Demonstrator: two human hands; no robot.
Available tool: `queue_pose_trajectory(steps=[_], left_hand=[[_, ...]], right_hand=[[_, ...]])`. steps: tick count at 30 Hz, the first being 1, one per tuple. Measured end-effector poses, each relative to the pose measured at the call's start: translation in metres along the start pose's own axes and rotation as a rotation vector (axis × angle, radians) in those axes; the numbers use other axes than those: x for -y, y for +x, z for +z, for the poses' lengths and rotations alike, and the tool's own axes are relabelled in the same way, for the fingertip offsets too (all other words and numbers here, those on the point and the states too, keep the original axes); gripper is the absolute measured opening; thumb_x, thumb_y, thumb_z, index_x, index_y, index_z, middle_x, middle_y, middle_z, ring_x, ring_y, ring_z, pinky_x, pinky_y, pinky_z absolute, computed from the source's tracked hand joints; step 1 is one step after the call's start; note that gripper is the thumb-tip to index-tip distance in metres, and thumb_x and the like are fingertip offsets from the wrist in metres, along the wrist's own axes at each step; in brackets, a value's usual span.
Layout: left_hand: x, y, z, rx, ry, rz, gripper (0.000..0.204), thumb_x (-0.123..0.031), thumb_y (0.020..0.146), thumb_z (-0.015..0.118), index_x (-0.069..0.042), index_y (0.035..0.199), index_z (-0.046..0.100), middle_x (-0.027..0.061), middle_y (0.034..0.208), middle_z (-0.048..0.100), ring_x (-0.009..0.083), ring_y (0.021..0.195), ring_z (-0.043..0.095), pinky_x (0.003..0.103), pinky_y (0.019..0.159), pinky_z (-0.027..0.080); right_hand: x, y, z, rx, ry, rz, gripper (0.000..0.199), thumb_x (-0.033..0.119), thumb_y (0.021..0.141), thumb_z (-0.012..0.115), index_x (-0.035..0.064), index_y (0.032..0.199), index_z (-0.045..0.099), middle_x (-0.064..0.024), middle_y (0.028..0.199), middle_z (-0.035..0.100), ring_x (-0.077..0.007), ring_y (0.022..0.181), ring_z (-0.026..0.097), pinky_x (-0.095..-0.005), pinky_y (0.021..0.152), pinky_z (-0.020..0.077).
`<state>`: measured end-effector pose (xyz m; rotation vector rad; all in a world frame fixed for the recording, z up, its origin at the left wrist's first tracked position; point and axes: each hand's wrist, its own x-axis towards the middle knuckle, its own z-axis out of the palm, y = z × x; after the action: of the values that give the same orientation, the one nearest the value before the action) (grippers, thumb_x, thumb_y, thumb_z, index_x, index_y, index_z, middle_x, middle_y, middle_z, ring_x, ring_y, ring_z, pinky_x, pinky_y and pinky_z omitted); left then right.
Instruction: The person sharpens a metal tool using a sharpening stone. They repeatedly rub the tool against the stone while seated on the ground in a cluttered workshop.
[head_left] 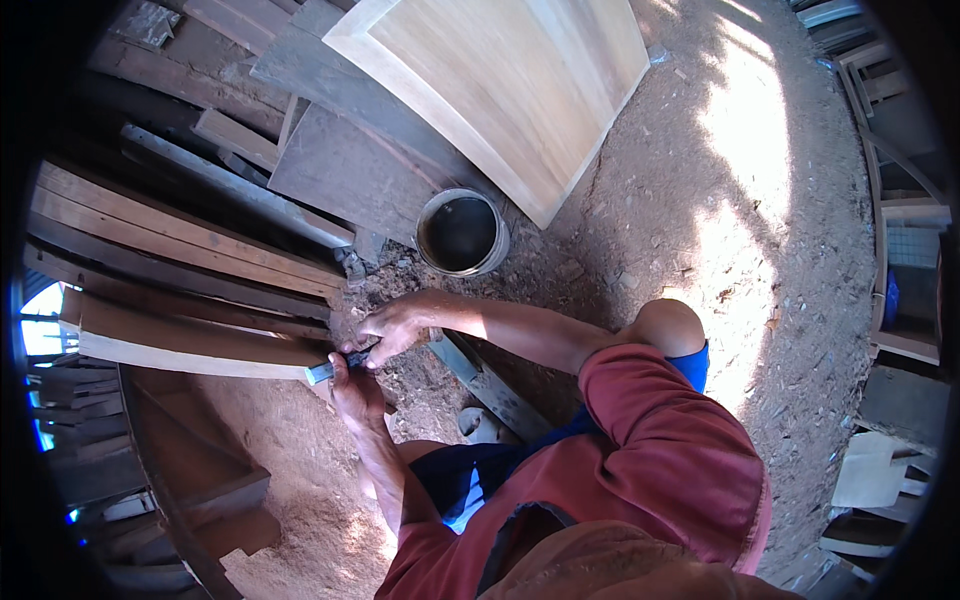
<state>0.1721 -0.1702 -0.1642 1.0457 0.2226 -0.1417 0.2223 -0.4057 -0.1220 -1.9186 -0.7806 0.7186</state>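
Note:
My right hand (393, 326) reaches in from the right. Its fingers close over a small dark flat piece (357, 358), whose kind I cannot make out. From the other side, my left hand (357, 393) has its thumb and fingers against the same piece. Beside the left thumb a narrow pale bluish strip (320, 374) shows at the end of a thick wooden board (200, 345); whether it joins the dark piece is hidden by the fingers. A metal bucket (463, 233) with dark contents stands just beyond the right hand.
A pale wooden panel (510, 90) lies on grey boards (350, 170) at the top. Long timbers (190, 230) are stacked on the left. A grey plank (490, 390) and a small round container (478, 424) sit by my legs. Wooden frames (905, 215) line the right side.

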Motion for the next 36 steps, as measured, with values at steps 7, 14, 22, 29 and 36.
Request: queue_pose_trajectory(steps=[7, 14, 22, 29, 36], left_hand=[[-0.013, 0.0, 0.004, 0.091, -0.116, -0.008, 0.031, -0.03, 0.098, 0.073, -0.003, 0.113, 0.068, 0.006, 0.104, 0.072, 0.0201, 0.094, 0.069, 0.037, 0.084, 0.06], [-0.015, 0.023, -0.021, -0.077, -0.233, 0.069, 0.027, -0.026, 0.095, 0.077, -0.006, 0.112, 0.07, 0.0065, 0.11, 0.076, 0.0197, 0.097, 0.073, 0.041, 0.087, 0.062], [-0.022, 0.024, -0.023, -0.015, -0.338, 0.017, 0.023, -0.028, 0.096, 0.076, -0.006, 0.104, 0.073, 0.0067, 0.102, 0.078, 0.0222, 0.092, 0.074, 0.045, 0.088, 0.063], [-0.026, 0.022, -0.02, -0.045, -0.291, 0.016, 0.029, -0.036, 0.101, 0.068, -0.007, 0.108, 0.072, 0.0079, 0.103, 0.077, 0.0235, 0.091, 0.075, 0.046, 0.085, 0.064], [-0.025, 0.023, -0.009, 0.042, -0.277, 0.101, 0.029, -0.031, 0.101, 0.069, -0.007, 0.116, 0.071, 0.0086, 0.107, 0.077, 0.0225, 0.095, 0.075, 0.042, 0.086, 0.065]], right_hand=[[-0.007, 0.005, 0.029, -0.097, -0.13, -0.055, 0.036, 0.03, 0.096, 0.062, 0.0016, 0.116, 0.066, -0.0231, 0.104, 0.072, -0.0402, 0.1, 0.07, -0.0498, 0.086, 0.0544], [-0.006, -0.003, 0.025, -0.238, -0.195, -0.048, 0.024, 0.02, 0.093, 0.066, 0.0025, 0.109, 0.066, -0.0193, 0.094, 0.073, -0.0392, 0.091, 0.071, -0.0501, 0.08, 0.0555], [-0.014, -0.004, 0.025, -0.247, -0.187, -0.015, 0.023, 0.019, 0.091, 0.065, 0.0032, 0.107, 0.066, -0.0177, 0.091, 0.072, -0.0382, 0.089, 0.071, -0.0517, 0.079, 0.0553], [-0.007, -0.011, 0.018, -0.249, -0.146, 0.03, 0.024, 0.02, 0.091, 0.066, 0.0043, 0.109, 0.069, -0.0182, 0.098, 0.073, -0.0371, 0.096, 0.072, -0.0503, 0.083, 0.0555], [-0.025, 0.008, 0.037, -0.288, 0.059, -0.096, 0.029, 0.026, 0.1, 0.06, -0.0002, 0.107, 0.068, -0.0193, 0.095, 0.073, -0.0342, 0.093, 0.071, -0.0476, 0.081, 0.0546]])
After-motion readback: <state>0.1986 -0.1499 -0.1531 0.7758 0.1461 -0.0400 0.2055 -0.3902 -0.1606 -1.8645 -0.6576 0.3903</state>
